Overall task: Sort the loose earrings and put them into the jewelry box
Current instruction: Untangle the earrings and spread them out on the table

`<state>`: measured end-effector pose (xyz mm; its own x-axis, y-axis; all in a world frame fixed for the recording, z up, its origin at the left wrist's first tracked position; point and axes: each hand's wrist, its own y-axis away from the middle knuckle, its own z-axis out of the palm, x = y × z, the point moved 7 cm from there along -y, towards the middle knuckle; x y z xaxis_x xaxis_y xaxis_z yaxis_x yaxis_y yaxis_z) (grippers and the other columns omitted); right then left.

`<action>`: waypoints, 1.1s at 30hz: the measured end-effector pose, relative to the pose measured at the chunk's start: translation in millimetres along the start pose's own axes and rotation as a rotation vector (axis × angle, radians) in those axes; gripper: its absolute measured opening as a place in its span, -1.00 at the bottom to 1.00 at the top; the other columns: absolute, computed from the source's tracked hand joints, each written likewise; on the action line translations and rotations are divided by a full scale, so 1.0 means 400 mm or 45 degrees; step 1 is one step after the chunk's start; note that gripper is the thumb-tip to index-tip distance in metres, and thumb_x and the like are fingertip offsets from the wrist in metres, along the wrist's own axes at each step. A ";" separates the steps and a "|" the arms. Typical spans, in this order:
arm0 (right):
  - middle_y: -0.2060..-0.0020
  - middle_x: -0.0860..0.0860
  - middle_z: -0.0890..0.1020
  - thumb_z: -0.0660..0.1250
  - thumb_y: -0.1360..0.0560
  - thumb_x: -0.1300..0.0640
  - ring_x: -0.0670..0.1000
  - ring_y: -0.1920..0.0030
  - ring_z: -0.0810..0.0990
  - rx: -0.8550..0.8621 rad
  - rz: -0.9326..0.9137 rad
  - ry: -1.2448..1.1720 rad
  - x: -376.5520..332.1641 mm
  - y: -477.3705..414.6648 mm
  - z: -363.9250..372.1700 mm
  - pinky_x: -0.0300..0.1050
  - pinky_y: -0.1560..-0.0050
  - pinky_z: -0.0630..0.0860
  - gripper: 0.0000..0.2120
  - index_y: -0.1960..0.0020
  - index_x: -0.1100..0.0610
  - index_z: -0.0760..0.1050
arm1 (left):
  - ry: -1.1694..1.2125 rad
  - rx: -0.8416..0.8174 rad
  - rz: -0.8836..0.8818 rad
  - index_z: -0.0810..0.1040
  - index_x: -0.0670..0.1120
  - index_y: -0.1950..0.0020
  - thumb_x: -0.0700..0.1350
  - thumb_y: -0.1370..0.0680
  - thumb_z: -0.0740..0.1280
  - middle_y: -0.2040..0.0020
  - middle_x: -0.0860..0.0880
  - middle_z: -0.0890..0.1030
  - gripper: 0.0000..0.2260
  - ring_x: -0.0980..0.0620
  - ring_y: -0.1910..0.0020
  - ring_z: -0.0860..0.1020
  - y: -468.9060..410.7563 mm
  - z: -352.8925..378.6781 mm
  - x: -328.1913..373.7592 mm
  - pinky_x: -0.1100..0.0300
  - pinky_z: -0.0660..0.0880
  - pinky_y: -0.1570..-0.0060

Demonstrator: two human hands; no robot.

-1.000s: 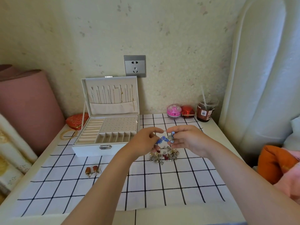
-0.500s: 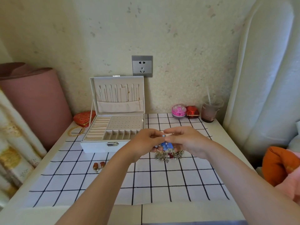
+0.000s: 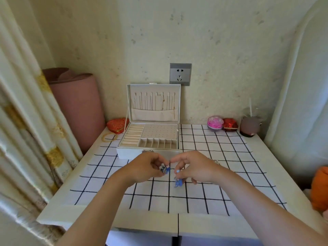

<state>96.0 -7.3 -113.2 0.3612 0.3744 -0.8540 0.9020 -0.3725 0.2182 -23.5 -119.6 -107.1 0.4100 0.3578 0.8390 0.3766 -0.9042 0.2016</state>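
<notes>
My left hand [image 3: 145, 166] pinches a blue and silver earring [image 3: 164, 169] above the checked cloth. My right hand [image 3: 194, 166] pinches a second blue earring [image 3: 178, 182], which dangles below its fingers. The two hands are a little apart, just in front of the white jewelry box [image 3: 150, 139]. The box stands open, with its lid upright against the wall and its ring rolls, stud panel and small compartments showing. A bit of the loose earring pile [image 3: 215, 161] peeks out behind my right hand; most of it is hidden.
A red heart-shaped pouch [image 3: 117, 126] and a gold bangle [image 3: 109, 137] lie left of the box. A pink ball [image 3: 215, 123], a red box [image 3: 230, 124] and a drink cup with a straw [image 3: 250, 126] stand at the back right. A pink roll [image 3: 78, 110] leans at the left.
The two blue earrings, held together before, have been pulled apart, one in each hand. The camera has shifted, so the scene sits further right in view.
</notes>
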 end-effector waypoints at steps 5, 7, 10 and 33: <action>0.07 -0.08 0.67 0.51 -0.43 0.25 -0.19 0.31 0.62 -0.068 -0.012 0.217 0.014 -0.025 0.063 -0.29 0.38 0.45 -0.57 -0.25 -0.02 0.59 | 0.016 0.007 0.019 0.66 -0.05 -0.01 -0.32 -0.38 0.52 0.13 -0.09 0.66 -0.72 0.04 0.16 0.62 0.024 -0.026 -0.033 -0.03 0.61 -0.07; 0.05 -0.15 0.65 0.56 -0.41 0.16 -0.27 0.24 0.61 -0.032 -0.032 0.357 0.016 -0.027 0.056 -0.37 0.19 0.45 -0.58 -0.23 -0.08 0.60 | 0.022 -0.001 0.023 0.67 -0.03 -0.01 -0.30 -0.41 0.52 0.15 -0.07 0.63 -0.75 0.06 0.18 0.60 0.030 -0.029 -0.039 0.06 0.62 -0.02; 0.04 -0.16 0.64 0.53 -0.44 0.06 -0.35 0.35 0.54 0.069 -0.065 0.420 0.005 -0.022 0.022 -0.34 0.20 0.42 -0.66 -0.18 -0.14 0.59 | 0.029 -0.036 -0.009 0.65 -0.01 -0.06 -0.22 -0.50 0.45 0.13 -0.10 0.67 -0.82 0.09 0.21 0.64 0.035 -0.029 -0.040 0.23 0.59 0.13; 0.14 -0.16 0.65 0.57 -0.36 -0.02 -0.12 0.07 0.63 -0.083 0.120 0.619 0.015 -0.031 0.055 -0.18 0.03 0.58 -0.76 0.01 -0.03 0.65 | -0.773 0.251 0.090 0.69 0.12 0.02 0.04 -0.47 0.48 0.03 0.17 0.58 -0.89 0.15 0.10 0.53 0.006 -0.043 -0.072 0.26 0.44 0.14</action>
<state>81.8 -19.3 -131.4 0.4962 0.7002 -0.5133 0.8675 -0.3759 0.3259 -48.7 -136.0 -122.2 0.8151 0.4197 0.3993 0.4536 -0.8911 0.0107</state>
